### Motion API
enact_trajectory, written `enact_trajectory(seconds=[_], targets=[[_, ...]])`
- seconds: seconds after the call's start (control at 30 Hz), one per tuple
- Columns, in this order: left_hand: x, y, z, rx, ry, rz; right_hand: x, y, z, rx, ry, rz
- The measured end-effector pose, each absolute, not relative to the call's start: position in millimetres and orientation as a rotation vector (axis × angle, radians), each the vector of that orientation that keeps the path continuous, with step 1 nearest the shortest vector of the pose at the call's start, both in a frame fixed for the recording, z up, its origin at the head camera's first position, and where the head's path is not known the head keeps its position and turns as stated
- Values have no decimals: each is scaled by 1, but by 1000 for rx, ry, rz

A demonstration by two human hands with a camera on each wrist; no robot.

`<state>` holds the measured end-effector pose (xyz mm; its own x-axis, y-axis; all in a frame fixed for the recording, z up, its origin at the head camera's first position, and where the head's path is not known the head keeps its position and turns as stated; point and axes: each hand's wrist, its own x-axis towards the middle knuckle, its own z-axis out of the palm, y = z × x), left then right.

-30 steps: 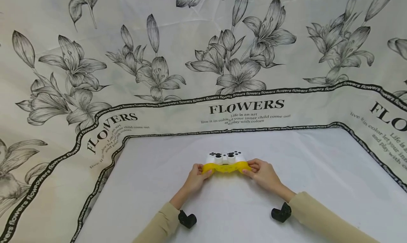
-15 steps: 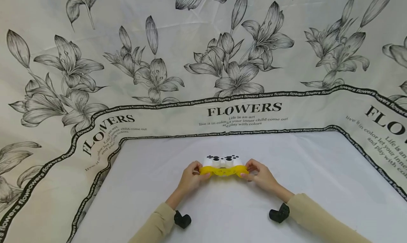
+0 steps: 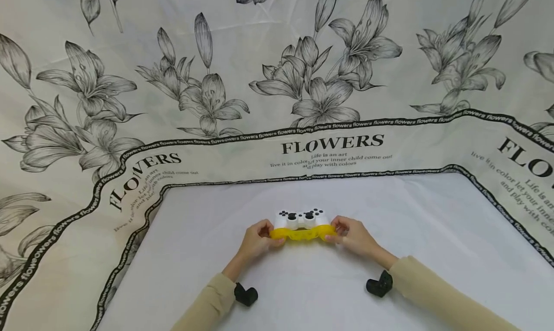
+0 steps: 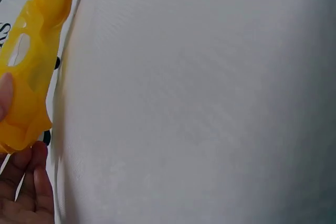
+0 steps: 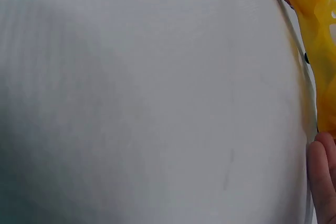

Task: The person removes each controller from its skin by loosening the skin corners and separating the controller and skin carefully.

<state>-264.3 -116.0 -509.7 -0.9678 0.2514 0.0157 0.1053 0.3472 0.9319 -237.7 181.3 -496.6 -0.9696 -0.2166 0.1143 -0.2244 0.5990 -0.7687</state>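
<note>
In the head view, a white game controller (image 3: 281,221) with black sticks and buttons stands over the middle of the white surface, a yellow translucent cover (image 3: 303,235) along its near side. My left hand (image 3: 256,243) pinches the cover's left end, thumb on the near face. At the opposite end, my right hand (image 3: 356,236) pinches it in the same way. Part of the cover (image 4: 39,61), with an oval hole, crosses the left edge of the left wrist view, above the left fingers (image 4: 39,190). The right wrist view has the cover (image 5: 317,51) at its right edge.
A white cloth (image 3: 311,287) spreads under both hands. Behind it rises a floral-printed fabric wall (image 3: 233,100) with a lettered border. Black devices (image 3: 245,295) sit at both wrists, by the beige sleeves (image 3: 441,292).
Slightly more of the white controller shows above the yellow cover than a second ago. Both hands keep their pinch, and the head view has shifted a little.
</note>
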Motion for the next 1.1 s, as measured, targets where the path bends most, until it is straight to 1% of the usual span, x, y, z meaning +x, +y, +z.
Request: enact_trajectory(seconds=[0.47,0.67,0.9,1.1], targets=[[-263,-120,-496,461,2570,1550,-237,175,-498,347,-2829,1438],[-270,-123,-494,451,2576,1485,-242,176,-493,382,-2863,1327],[-271,-123,-487,366,2519,1433,-247,178,-488,456,-2882,1315],[-269,-123,-487,465,2548,1492,-245,182,-490,397,-2892,1365]])
